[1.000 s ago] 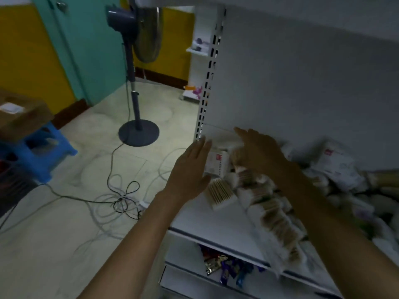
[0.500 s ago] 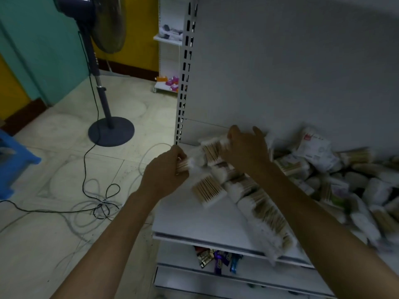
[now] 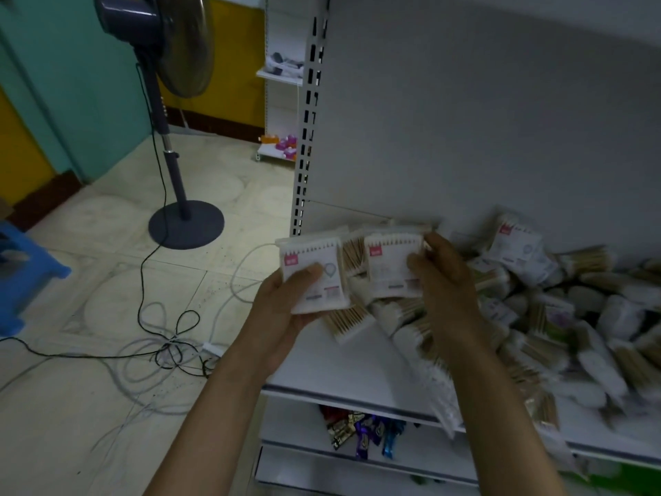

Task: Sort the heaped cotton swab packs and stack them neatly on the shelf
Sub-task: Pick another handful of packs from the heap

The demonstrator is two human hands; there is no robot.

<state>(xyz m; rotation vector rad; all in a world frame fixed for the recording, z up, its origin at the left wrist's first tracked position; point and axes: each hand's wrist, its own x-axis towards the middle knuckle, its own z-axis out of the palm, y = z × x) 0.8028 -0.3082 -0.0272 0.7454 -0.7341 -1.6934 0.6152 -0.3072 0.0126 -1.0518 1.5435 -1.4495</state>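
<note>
head view | left hand [image 3: 286, 309] palm-up, thumb clamping a flat white swab pack [image 3: 313, 273] over the white metal shelf [image 3: 357, 370] edge | right hand [image 3: 443, 281] pinching a second white pack [image 3: 391, 264] above it | heaped packs [image 3: 572, 316] right

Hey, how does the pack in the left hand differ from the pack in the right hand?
The left hand's pack is held out past the shelf edge; the right hand's pack is over it. The left one tilts slightly; the right one sits squarer. Both are white, with a red corner label, swab tips up.
</note>
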